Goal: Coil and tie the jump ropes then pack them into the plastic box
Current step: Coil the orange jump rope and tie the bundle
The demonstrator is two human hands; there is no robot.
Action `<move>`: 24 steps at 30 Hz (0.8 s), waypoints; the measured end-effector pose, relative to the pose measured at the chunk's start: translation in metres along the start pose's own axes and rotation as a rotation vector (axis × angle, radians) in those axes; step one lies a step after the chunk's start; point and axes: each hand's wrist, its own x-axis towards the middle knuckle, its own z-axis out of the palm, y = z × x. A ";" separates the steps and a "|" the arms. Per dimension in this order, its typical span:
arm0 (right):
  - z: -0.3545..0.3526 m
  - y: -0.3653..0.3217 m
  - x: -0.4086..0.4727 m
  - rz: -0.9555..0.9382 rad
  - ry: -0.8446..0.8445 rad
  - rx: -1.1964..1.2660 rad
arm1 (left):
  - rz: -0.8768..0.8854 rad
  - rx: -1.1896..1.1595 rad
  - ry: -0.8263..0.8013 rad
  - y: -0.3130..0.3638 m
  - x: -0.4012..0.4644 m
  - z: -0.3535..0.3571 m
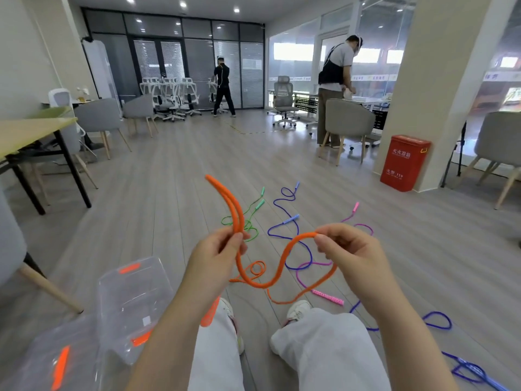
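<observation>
Count: 4 jump ropes in view. 1 orange rope [279,266] in hand at frame ctr; 3 on the floor [169,210] beyond it: green rope [248,218] upper ctr, blue rope [284,218] just right of it and trailing to lower right, pink rope [328,296] ctr-right, crossing the blue. 1 clear plastic box [132,303] w/ orange latches, lower left, on floor; clear lid [42,362] beside it at lower-left corner.

Left hand [218,252]: fingers curled, thumb + forefinger clamped on a doubled section of orange rope, which arcs up toward upper ctr. Right hand [346,249]: fingers curled, fingertips [322,239] pinching the top of an orange loop. Rope sags in an S between the hands, rest drops to floor by the 2 white shoes [297,311].

Bkgd: 2 persons standing, far ctr and upper right; 1 red bin [403,163] right; table [31,131] upper left.
</observation>
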 end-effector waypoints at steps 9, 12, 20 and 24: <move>0.028 -0.018 -0.012 -0.069 -0.108 -0.190 | -0.091 -0.076 -0.328 0.016 -0.020 0.026; 0.030 -0.017 -0.013 -0.061 -0.121 -0.213 | -0.155 -0.151 -0.377 0.020 -0.026 0.029; 0.034 -0.005 -0.012 0.005 -0.131 -0.252 | -0.273 -0.174 -0.382 0.011 -0.019 0.032; 0.035 0.001 -0.012 0.014 -0.149 -0.313 | -0.201 -0.138 -0.422 0.005 -0.026 0.030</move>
